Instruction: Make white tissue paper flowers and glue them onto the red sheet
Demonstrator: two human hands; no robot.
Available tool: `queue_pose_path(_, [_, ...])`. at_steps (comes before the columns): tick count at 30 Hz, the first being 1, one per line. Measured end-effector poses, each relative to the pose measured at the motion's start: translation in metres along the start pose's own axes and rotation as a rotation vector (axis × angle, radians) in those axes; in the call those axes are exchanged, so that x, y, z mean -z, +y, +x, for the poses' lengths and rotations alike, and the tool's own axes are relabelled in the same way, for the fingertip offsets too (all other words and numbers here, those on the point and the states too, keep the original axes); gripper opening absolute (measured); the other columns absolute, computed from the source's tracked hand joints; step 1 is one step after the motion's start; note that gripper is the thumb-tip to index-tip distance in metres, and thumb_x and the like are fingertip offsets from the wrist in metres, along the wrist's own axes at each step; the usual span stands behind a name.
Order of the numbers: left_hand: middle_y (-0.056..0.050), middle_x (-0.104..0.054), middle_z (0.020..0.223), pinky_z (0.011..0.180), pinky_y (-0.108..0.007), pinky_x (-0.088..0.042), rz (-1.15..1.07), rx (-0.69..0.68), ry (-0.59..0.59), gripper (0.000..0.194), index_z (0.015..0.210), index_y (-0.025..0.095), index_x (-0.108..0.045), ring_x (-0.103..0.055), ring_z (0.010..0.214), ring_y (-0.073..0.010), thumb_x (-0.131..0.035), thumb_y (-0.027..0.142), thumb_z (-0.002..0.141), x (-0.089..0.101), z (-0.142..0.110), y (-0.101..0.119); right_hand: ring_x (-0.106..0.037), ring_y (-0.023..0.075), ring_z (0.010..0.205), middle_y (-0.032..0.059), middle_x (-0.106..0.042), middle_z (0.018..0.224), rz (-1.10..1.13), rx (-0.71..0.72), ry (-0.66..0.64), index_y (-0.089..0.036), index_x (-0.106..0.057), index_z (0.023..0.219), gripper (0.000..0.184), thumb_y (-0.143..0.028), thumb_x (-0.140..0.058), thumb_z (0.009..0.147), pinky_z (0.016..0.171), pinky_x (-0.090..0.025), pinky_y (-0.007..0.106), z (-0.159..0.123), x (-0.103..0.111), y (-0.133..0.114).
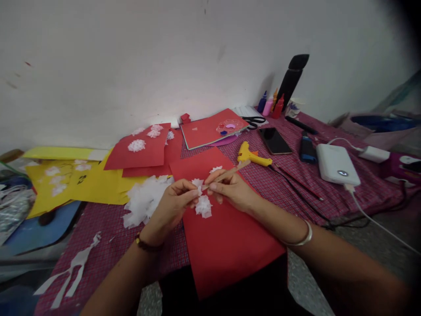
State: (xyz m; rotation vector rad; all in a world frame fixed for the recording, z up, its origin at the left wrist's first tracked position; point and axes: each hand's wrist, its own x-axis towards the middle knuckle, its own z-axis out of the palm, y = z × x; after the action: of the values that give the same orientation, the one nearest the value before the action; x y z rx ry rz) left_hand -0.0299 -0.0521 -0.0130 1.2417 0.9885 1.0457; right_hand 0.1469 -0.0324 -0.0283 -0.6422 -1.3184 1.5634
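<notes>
My left hand (173, 202) pinches a small white tissue flower (198, 184) by its edge, above a red paper sheet (226, 245) that lies in front of me. My right hand (230, 188) is closed round a thin wooden stick (235, 169) whose tip meets the flower. Another white tissue flower (204, 206) rests on the red sheet just below both hands, and a third small one (216, 168) lies behind them. A pile of white tissue scraps (143, 199) sits left of my left hand.
A yellow glue gun (251, 154), phone (274, 140), white power bank (336, 164) with cable, scissors (254, 120), paint bottles (271, 105) and black flask (291, 79) stand at right back. Red sheets (141, 151) with flowers and yellow paper (66, 182) lie left.
</notes>
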Motion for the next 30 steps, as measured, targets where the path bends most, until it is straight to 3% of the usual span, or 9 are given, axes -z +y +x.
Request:
queue_pose_path(4, [0.002,-0.057,0.056,0.049,-0.019,-0.041,0.128,-0.061,0.007,0.013,0.069,0.015,-0.056,-0.050,0.049,-0.0075,-0.064,0.023,0.075,0.002,0.001,-0.004,-0.049,0.0056,0.040,-0.0002,-0.065,0.063,-0.060,-0.001,0.024,-0.015,-0.065,0.074,0.024,-0.039,-0.064,0.075,0.038,-0.038,0.018,0.002,0.000,0.001])
queue_pose_path(7, [0.000,-0.060,0.064,0.055,-0.022,-0.045,0.559,-0.370,0.038,0.009,0.074,0.015,-0.059,-0.055,0.058,-0.0103,-0.059,0.021,0.080,0.002,-0.002,-0.009,-0.047,0.0049,0.038,0.0002,-0.064,0.058,-0.041,-0.043,0.071,-0.013,-0.064,0.068,0.027,-0.039,-0.062,0.077,0.037,-0.036,0.017,0.003,-0.001,0.005])
queue_pose_path(10, [-0.004,-0.064,0.078,0.072,-0.027,-0.048,0.991,-0.726,-0.065,0.009,0.080,0.016,-0.061,-0.059,0.076,-0.0141,-0.052,0.014,0.084,0.002,-0.006,-0.013,-0.042,0.0042,0.033,-0.0040,-0.055,0.046,0.049,-0.151,0.112,-0.014,-0.065,0.072,0.021,-0.034,-0.061,0.077,0.033,-0.031,0.016,0.003,-0.001,0.007])
queue_pose_path(12, [-0.005,-0.065,0.083,0.077,-0.029,-0.048,1.104,-0.827,-0.135,0.012,0.084,0.017,-0.060,-0.059,0.082,-0.0151,-0.050,0.011,0.084,0.001,-0.008,-0.014,-0.038,0.0042,0.031,-0.0075,-0.049,0.041,0.136,-0.189,0.104,-0.015,-0.065,0.080,0.016,-0.030,-0.062,0.077,0.031,-0.029,0.015,0.003,0.000,0.006])
queue_pose_path(14, [-0.004,-0.064,0.079,0.072,-0.026,-0.048,1.045,-0.794,-0.080,0.010,0.083,0.017,-0.059,-0.059,0.076,-0.0135,-0.050,0.012,0.084,-0.002,-0.008,-0.015,-0.039,0.0044,0.031,-0.0084,-0.049,0.042,0.220,-0.190,0.044,-0.017,-0.064,0.085,0.015,-0.029,-0.063,0.076,0.032,-0.031,0.015,0.002,0.001,0.005])
queue_pose_path(17, [0.000,-0.060,0.066,0.056,-0.022,-0.047,0.726,-0.527,0.042,0.008,0.076,0.017,-0.055,-0.056,0.059,-0.0102,-0.053,0.017,0.083,-0.006,-0.008,-0.011,-0.045,0.0046,0.035,-0.0052,-0.059,0.052,0.246,-0.169,-0.070,-0.016,-0.064,0.083,0.015,-0.029,-0.065,0.075,0.035,-0.035,0.016,0.002,0.002,0.003])
queue_pose_path(22, [-0.001,-0.062,0.070,0.055,-0.024,-0.048,0.471,-0.117,-0.232,0.008,0.086,0.016,-0.054,-0.058,0.058,-0.0111,-0.052,0.023,0.084,0.008,-0.003,0.003,-0.044,0.0039,0.036,-0.0043,-0.055,0.050,0.137,-0.182,-0.005,-0.013,-0.066,0.079,0.024,-0.036,-0.061,0.080,0.035,-0.032,0.016,0.003,0.003,0.006])
queue_pose_path(27, [-0.006,-0.058,0.108,0.090,-0.034,-0.043,0.795,-0.239,-0.500,0.024,0.098,0.020,-0.061,-0.054,0.102,-0.0178,-0.058,0.013,0.076,0.028,-0.001,0.004,-0.031,0.0026,0.035,-0.0081,-0.041,0.044,0.134,-0.245,0.024,-0.012,-0.065,0.074,0.026,-0.037,-0.060,0.079,0.035,-0.029,0.016,0.002,0.006,0.006])
queue_pose_path(30, [-0.006,-0.054,0.108,0.092,-0.034,-0.040,0.880,-0.325,-0.531,0.021,0.094,0.021,-0.065,-0.049,0.106,-0.0191,-0.062,0.015,0.074,0.024,0.002,-0.006,-0.035,0.0033,0.039,-0.0059,-0.046,0.050,0.093,-0.246,0.008,-0.012,-0.065,0.073,0.024,-0.036,-0.063,0.076,0.036,-0.029,0.016,0.001,0.006,0.004])
